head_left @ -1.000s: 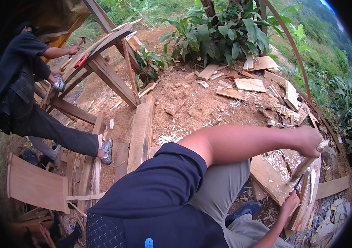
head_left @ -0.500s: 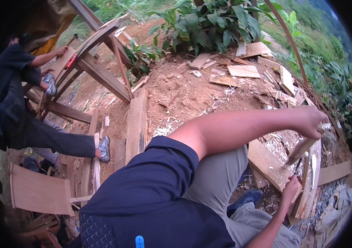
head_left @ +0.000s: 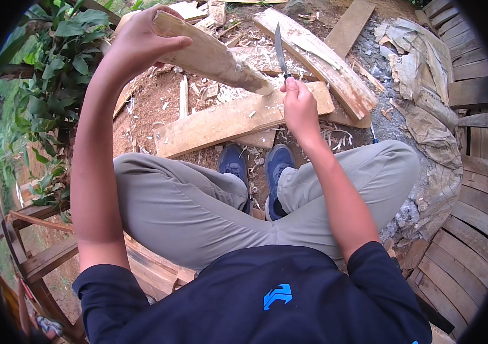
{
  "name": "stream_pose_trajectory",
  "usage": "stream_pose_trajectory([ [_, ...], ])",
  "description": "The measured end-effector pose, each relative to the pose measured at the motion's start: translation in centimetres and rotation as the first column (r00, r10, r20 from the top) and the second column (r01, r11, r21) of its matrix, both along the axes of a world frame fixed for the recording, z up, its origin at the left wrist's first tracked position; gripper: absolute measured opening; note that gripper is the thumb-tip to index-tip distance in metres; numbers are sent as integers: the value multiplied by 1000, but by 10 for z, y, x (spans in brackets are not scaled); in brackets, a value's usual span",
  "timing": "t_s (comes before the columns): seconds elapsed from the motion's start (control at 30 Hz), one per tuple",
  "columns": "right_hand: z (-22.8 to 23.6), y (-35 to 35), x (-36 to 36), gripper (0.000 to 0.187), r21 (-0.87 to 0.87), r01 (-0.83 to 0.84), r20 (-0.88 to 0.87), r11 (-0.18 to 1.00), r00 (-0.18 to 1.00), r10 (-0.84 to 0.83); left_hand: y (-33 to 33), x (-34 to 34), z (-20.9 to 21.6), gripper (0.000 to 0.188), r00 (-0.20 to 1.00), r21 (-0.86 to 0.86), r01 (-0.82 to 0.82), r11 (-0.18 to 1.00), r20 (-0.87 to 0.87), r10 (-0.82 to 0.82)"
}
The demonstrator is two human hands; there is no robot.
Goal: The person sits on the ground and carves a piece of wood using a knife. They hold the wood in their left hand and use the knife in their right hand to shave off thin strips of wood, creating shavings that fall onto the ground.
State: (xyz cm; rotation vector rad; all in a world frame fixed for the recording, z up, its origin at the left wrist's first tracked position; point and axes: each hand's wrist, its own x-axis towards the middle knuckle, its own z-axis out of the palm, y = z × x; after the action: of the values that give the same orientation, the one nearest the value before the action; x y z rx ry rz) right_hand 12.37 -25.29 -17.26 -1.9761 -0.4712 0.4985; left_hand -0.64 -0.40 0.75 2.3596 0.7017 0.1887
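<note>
My left hand [head_left: 140, 37] is wrapped round the upper end of a thick pale billet of wood [head_left: 212, 63]. The billet slants down to the right, its whittled lower end against or just over a flat plank [head_left: 215, 123] on the ground. In my right hand [head_left: 300, 109] is a knife [head_left: 280, 49], gripped by its dark handle with the blade pointing up and away. That hand is just right of the billet's cut end, above the plank. Shavings lie around this end.
A long, pale, rough-edged slab [head_left: 324, 63] lies beyond my right hand, with a brown board [head_left: 350, 26] behind it. Torn sacking [head_left: 433, 114] and slatted wood [head_left: 473, 195] are at the right. Leafy plants [head_left: 55, 74] grow at the left. My shoes [head_left: 278, 172] are close to the plank.
The view has swung round from the left to face down over my lap. Both hands keep their holds on the billet and the knife; the blade now points up.
</note>
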Motion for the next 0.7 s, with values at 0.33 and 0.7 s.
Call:
stream_pose_trajectory([
  [0.33, -21, 17, -29, 34, -335, -234, 136, 913, 946, 293, -66, 23, 54, 30, 987, 106, -44, 993, -149, 59],
  [0.7, 46, 17, -20, 37, 371, 11, 96, 928, 994, -50, -32, -23, 41, 52, 995, 273, 68, 960, -85, -46],
])
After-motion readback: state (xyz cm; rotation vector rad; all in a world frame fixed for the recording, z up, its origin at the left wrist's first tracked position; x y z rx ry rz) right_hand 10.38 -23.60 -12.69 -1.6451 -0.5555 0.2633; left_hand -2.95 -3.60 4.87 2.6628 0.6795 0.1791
